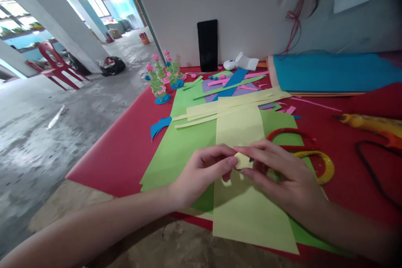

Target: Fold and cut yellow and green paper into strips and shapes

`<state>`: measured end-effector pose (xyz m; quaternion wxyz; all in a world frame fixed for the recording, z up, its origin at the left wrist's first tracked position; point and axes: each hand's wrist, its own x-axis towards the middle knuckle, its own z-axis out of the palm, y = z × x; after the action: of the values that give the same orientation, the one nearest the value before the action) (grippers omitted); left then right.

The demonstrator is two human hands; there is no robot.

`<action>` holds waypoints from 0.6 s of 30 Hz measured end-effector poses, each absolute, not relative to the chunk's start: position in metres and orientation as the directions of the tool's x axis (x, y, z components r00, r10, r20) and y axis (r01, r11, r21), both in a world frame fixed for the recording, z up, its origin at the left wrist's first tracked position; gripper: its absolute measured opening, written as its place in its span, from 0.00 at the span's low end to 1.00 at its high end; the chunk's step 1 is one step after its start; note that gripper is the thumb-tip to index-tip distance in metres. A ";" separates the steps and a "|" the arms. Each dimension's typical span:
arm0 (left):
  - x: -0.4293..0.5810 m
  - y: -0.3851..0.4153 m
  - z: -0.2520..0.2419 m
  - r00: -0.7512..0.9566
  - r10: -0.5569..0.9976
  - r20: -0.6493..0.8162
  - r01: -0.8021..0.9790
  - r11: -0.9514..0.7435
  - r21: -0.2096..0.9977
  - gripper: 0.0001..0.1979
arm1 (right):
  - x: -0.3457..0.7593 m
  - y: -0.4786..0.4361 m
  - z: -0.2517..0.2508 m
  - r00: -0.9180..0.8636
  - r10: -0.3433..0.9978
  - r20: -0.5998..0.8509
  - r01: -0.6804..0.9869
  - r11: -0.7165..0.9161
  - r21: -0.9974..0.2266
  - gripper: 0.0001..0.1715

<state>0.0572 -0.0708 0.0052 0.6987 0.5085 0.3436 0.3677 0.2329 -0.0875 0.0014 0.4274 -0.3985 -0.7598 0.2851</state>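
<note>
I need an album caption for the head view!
Left hand and right hand hold a small yellow piece over yellow paper.

The person's 2 hands are bare. The left hand (196, 171) has slim fingers with rounded tips and a narrow wrist, and the left forearm (103, 217) is bare and smooth in outline, widening steadily toward the lower left corner. The right hand (290, 171) is similarly slender, its fingers long and tapering. The right forearm (354, 222) also looks bare, though shadow and blur hide its detail near the lower right edge.
</note>
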 end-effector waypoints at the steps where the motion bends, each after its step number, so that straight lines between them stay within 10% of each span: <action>1: 0.057 -0.071 0.005 0.490 0.864 -0.116 -0.151 0.216 0.965 0.07 | 0.233 -0.087 0.001 -0.327 0.851 0.411 0.361 0.514 -0.778 0.23; 18: 0.060 -0.072 0.008 0.502 0.852 -0.151 -0.159 0.263 0.952 0.08 | 0.233 -0.084 -0.002 -0.399 0.858 0.325 0.275 0.450 -0.850 0.21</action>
<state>0.0597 -0.0719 0.0081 0.7127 0.4929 0.3515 0.3545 0.2328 -0.0842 -0.0016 0.3987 -0.3765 -0.7523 0.3652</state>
